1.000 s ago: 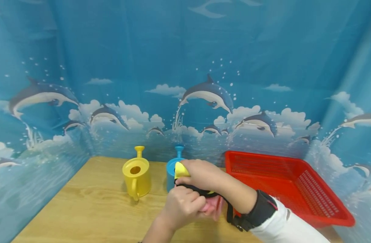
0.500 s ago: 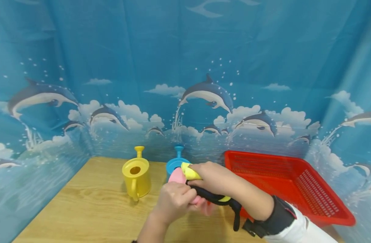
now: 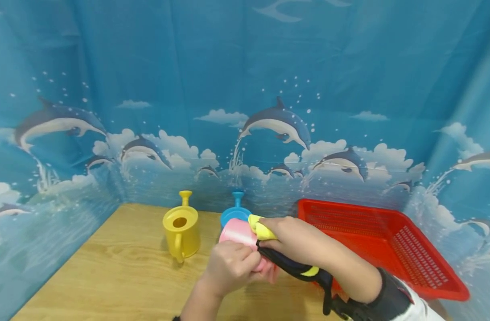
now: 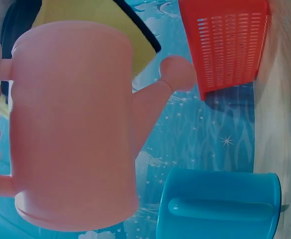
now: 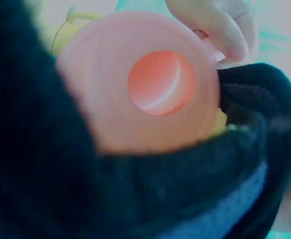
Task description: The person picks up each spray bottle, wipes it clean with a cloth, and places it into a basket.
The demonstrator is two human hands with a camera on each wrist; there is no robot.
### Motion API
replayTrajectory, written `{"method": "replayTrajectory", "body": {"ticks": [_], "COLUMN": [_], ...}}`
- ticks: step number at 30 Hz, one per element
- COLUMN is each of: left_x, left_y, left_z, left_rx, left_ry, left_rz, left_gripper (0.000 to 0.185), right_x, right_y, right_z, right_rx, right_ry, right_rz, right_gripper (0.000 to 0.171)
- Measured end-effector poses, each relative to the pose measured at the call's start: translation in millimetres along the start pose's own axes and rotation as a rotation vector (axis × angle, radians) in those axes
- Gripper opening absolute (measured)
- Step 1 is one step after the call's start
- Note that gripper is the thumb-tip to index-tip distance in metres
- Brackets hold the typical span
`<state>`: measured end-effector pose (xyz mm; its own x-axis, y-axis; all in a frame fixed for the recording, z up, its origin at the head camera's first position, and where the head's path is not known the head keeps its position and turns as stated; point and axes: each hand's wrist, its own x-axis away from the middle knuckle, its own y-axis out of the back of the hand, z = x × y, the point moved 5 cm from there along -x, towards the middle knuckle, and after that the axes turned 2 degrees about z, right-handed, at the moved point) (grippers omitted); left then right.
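A pink toy watering can (image 3: 236, 234) is held above the wooden table (image 3: 108, 276), lying on its side. My left hand (image 3: 238, 265) grips its body from below. My right hand (image 3: 281, 236) pinches a yellow and black cloth (image 3: 261, 230) and presses it against the can. The left wrist view shows the pink can (image 4: 71, 124) close up with its spout (image 4: 165, 84) pointing toward the red basket (image 4: 225, 45). In the right wrist view the can's top (image 5: 100, 99) with its round hole faces the camera, dark cloth (image 5: 135, 199) beneath it and the fingers of my left hand (image 5: 220, 25) behind it.
A yellow watering can (image 3: 181, 232) and a blue one (image 3: 233, 214) stand at the back of the table, just behind my hands. The red slotted basket (image 3: 389, 249) lies to the right. A dolphin-print blue curtain (image 3: 245, 89) closes in the back and sides.
The pink can has risen from behind my hands and turned on its side. My right hand with the cloth has slid to the right along it.
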<state>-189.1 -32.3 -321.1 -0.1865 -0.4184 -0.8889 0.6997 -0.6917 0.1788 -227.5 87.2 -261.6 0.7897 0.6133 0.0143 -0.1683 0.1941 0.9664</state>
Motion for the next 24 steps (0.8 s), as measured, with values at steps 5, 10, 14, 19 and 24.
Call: {"method": "replayTrajectory", "body": {"ticks": [5, 10, 14, 19, 24], "left_x": [-2.9, -6.4, -10.3, -15.2, -13.4], "left_y": [4.1, 7.2, 9.8, 11.8, 10.0], "left_z": [0.1, -0.2, -3.0, -3.6, -0.4], "left_rx": [-0.006, 0.011, 0.017, 0.004, 0.027], "left_ry": [0.001, -0.008, -0.022, -0.026, -0.021], "left_rz": [-0.033, -0.074, -0.105, -0.133, -0.137], "left_gripper": [0.041, 0.044, 0.046, 0.046, 0.046], "right_x": [-19, -39, -52, -62, -58], "right_y": [-8, -14, -17, -18, -16], "right_z": [13, 22, 28, 33, 29], "right_rx": [0.023, 0.020, 0.044, 0.072, 0.054], "right_ry": [0.033, 0.056, 0.071, 0.100, 0.063], "right_rz": [-0.002, 0.036, 0.055, 0.062, 0.088], "right_gripper": [0.022, 0.011, 0.017, 0.021, 0.020]}}
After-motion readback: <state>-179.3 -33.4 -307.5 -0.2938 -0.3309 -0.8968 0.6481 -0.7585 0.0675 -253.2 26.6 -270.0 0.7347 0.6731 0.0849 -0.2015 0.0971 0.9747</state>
